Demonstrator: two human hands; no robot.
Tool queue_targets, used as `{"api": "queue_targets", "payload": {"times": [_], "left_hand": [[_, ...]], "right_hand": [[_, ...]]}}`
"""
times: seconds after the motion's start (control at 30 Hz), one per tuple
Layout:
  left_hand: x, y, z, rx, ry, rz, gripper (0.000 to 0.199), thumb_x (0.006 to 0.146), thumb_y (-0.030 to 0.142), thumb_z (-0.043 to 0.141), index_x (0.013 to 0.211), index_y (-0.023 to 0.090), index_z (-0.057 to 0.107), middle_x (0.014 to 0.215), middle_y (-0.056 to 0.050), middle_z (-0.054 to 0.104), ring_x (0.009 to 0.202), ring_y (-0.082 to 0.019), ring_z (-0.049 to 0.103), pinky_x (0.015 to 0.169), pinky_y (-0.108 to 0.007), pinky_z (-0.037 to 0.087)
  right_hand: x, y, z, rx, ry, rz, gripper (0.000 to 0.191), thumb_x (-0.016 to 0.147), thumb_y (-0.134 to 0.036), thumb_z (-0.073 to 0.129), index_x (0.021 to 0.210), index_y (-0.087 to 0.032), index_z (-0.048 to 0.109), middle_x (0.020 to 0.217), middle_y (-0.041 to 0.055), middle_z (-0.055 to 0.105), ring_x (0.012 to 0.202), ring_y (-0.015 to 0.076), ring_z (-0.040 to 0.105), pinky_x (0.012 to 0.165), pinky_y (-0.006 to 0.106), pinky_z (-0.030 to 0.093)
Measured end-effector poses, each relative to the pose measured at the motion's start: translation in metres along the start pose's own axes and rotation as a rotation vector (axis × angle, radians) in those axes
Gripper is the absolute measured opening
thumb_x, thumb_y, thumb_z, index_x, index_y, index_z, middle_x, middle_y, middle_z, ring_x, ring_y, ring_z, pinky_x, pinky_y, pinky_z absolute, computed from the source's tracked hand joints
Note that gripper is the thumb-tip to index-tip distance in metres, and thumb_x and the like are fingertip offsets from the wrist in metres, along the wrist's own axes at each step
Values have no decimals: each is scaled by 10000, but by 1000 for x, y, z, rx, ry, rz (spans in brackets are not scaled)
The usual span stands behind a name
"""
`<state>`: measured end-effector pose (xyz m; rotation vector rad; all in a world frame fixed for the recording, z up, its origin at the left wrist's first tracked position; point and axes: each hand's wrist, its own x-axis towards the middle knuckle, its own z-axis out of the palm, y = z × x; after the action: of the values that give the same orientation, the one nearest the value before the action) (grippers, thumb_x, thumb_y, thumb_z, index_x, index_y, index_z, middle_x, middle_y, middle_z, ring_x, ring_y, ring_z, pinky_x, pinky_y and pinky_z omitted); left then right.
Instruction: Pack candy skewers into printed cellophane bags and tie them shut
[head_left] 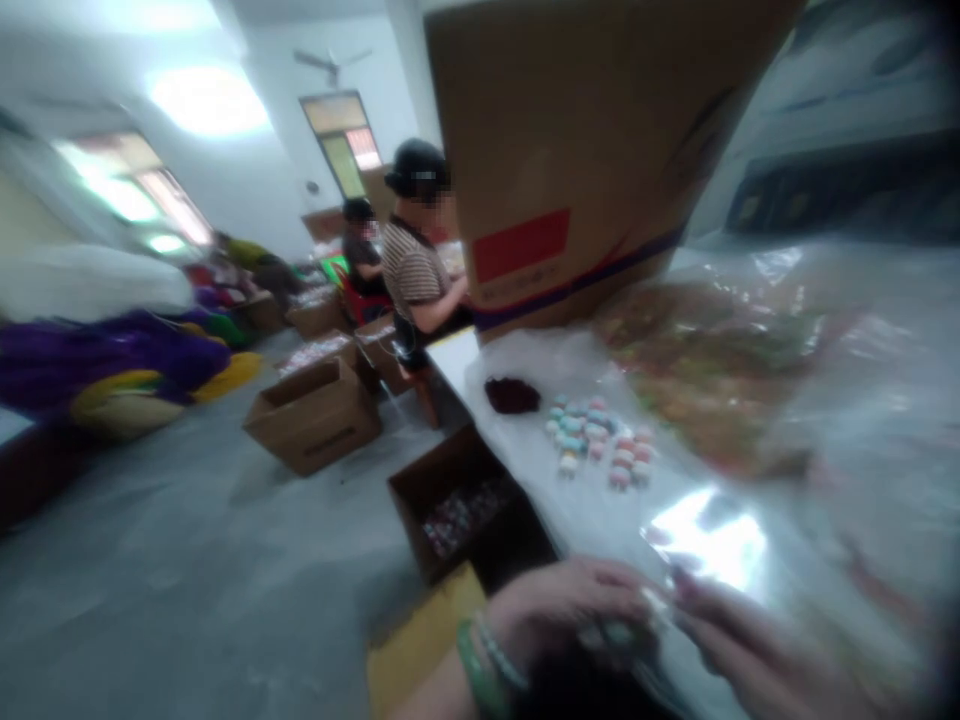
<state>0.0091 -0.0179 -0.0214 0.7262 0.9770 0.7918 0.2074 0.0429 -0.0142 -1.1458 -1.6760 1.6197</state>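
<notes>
Left hand (570, 610) curled, its grip clenched on small pastel pieces (616, 633); these are blurred, long axis unreadable. Right hand (757, 650) just beside it, grip state cannot be told. Further pastel pieces (596, 440) lie clustered on the plastic-covered counter (451, 365), cluster's long axis pointing toward the hands.

At 5 o'clock, the left hand (562, 610), green bangle (471, 665) on its wrist, holds small pastel pieces (611, 633), the right hand (750, 650) just beside. More pastel pieces (596, 440) lie on the plastic-sheeted table (517, 470) at 4 o'clock; an open cardboard carton (427, 480) sits beside its edge at 6 o'clock.
</notes>
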Motion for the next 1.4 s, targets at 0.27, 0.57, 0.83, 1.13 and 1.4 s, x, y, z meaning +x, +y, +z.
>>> {"api": "queue_targets", "payload": {"times": [0.27, 0.57, 0.83, 1.13, 1.4], "left_hand": [[-53, 32, -15, 798, 16, 141, 200, 785, 361, 758, 959, 279, 813, 805, -22, 721, 755, -208, 625, 696, -247, 416], [-106, 14, -117, 845, 736, -134, 303, 671, 463, 785, 899, 264, 800, 915, -73, 765, 909, -359, 675, 811, -378, 505], [-30, 18, -105, 1295, 1211, 372, 344, 889, 450, 534, 1060, 204, 703, 1217, -126, 645, 1038, -304, 631, 902, -410, 483], [80, 27, 7, 1293, 684, 547, 247, 942, 298, 521, 783, 204, 686, 802, -40, 615, 751, -186, 590, 715, -294, 415], [104, 13, 32, 1518, 742, 279, 276, 985, 336, 448, 1016, 210, 692, 1014, -76, 634, 828, -213, 614, 663, -313, 383]], "right_hand": [[-13, -3, 43, 239, -573, 542, 231, 769, -421, 589, 747, -193, 556, 483, -52, 464, 391, 95, 361, 429, 211, 260], [-7, -7, 55, -600, -175, -44, 159, 876, -153, 555, 742, -211, 618, 718, -5, 675, 673, 154, 599, 610, 251, 326], [9, -4, 19, -376, 15, 92, 145, 819, -153, 575, 685, -200, 606, 673, -27, 612, 687, 134, 560, 656, 232, 347], [3, 13, -20, -288, 271, 58, 142, 788, -273, 531, 684, -218, 610, 645, -25, 590, 674, 153, 550, 681, 262, 362], [-8, 44, -63, -173, 464, 129, 144, 745, -318, 534, 708, -228, 639, 662, -23, 605, 691, 175, 552, 686, 281, 380]]}}
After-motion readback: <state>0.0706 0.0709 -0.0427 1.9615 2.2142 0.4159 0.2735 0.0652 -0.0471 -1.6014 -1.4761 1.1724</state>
